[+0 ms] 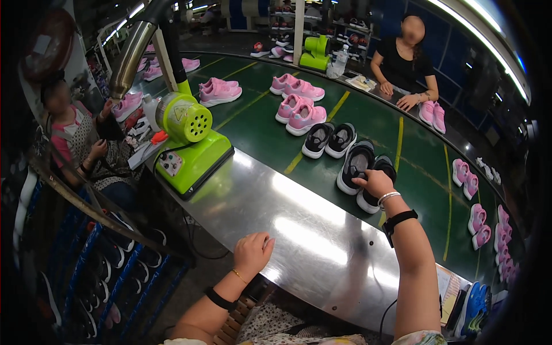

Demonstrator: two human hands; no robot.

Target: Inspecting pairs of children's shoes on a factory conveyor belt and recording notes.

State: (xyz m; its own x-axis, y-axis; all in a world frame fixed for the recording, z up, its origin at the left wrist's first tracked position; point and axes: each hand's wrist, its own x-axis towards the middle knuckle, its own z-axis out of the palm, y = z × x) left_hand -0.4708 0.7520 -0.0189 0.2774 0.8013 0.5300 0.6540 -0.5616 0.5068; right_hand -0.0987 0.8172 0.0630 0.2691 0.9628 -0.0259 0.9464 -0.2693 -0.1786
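My right hand (376,184) reaches over the green conveyor belt and is closed on a pair of black sneakers (357,164) with white soles. Its thumb lies at the opening of the left shoe, and the hand covers part of the right one. Just beyond stands a smaller pair of black sneakers (328,140). My left hand (253,253) hovers by the near edge of the metal tabletop (305,230), fingers curled in with nothing visible in them.
Pink sneakers (302,115) stand in pairs along the belt (259,126). A lime-green blower machine (192,155) is at left. One co-worker (402,63) sits across the belt, another (80,132) at far left. Blue sneakers (472,307) lie at lower right; a shoe rack (109,276) stands lower left.
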